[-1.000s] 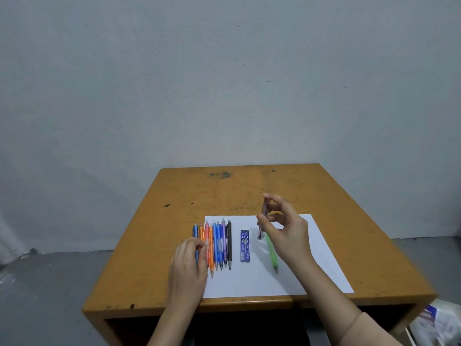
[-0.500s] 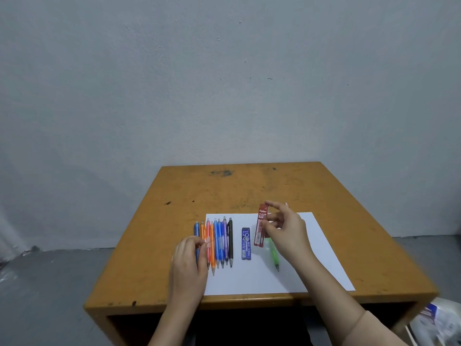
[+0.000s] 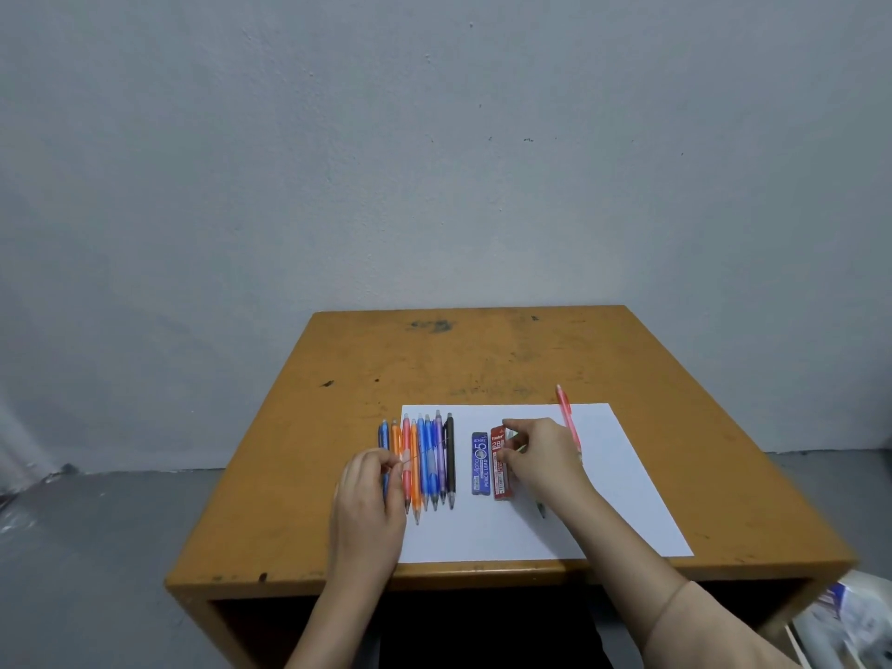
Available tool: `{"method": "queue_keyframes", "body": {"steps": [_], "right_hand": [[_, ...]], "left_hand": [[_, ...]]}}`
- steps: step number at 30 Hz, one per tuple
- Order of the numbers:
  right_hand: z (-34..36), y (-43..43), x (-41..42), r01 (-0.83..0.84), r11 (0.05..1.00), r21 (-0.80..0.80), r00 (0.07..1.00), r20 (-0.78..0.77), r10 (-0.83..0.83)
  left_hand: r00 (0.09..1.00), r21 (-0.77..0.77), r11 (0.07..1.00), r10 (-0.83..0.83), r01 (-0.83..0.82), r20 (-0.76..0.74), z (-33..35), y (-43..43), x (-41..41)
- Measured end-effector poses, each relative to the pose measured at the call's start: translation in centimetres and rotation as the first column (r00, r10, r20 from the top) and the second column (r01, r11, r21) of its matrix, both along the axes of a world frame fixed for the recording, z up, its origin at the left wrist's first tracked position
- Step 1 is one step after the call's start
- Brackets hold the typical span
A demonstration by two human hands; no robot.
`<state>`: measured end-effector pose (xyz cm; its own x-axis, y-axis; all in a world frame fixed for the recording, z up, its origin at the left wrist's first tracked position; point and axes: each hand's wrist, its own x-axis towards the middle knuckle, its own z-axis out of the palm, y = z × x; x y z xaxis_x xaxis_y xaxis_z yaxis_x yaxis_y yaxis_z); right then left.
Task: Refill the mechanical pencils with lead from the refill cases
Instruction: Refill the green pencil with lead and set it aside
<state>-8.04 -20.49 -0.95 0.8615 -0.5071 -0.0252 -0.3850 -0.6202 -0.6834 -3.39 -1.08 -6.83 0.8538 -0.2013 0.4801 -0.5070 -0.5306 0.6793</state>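
Red case (image 3: 500,470) lowered onto paper (image 3: 627,499), right hand (image 3: 543,458) grip pinching.

Left hand (image 3: 370,494) curls, fingertips pinching a thin lead (image 3: 425,450); right hand (image 3: 545,458), palm down, pinches the red refill case (image 3: 500,478).

My view: plain grey-white wall (image 3: 434,161) fills the top half, with a few small dark specks. Below it is a grey floor (image 3: 96,548) with pale smears at far left. One piece of furniture: a yellow-brown wooden table (image 3: 482,359) in front of the wall, top stained and scuffed, with a dark open shelf (image 3: 289,625) underneath. Light is flat, shadows soft. Blurred white-and-blue clutter (image 3: 849,620) on the floor, bottom right.
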Motion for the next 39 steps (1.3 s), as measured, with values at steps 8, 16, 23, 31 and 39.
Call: {"method": "queue_keyframes", "body": {"steps": [8,16,23,31,39], "right_hand": [[-0.8,0.0,1.3,0.008,0.999,-0.053,0.998,-0.057,-0.01],[-1.1,0.3,1.8,-0.021,0.995,-0.097,0.998,-0.063,0.015],[-0.3,-0.7,0.6,-0.005,1.0,0.008,0.998,0.069,0.004],[-1.2,-1.5,-1.0,0.163,0.986,-0.033,0.975,0.16,-0.155],[-1.9,-0.9,-0.7,0.21,0.973,-0.092,0.977,0.063,-0.205]], "left_hand": [[1.0,-0.012,1.0,-0.011,0.011,0.001,0.1,0.1,-0.1],[0.999,-0.006,0.999,-0.035,0.035,0.0,0.0,0.2,-0.2],[0.999,-0.008,0.999,-0.037,0.037,-0.002,0.0,0.1,-0.1],[0.999,-0.005,1.0,-0.027,0.027,0.026,0.1,0.1,-0.3],[1.0,0.015,1.0,-0.026,0.026,0.016,0.1,0.1,-0.4]]}}
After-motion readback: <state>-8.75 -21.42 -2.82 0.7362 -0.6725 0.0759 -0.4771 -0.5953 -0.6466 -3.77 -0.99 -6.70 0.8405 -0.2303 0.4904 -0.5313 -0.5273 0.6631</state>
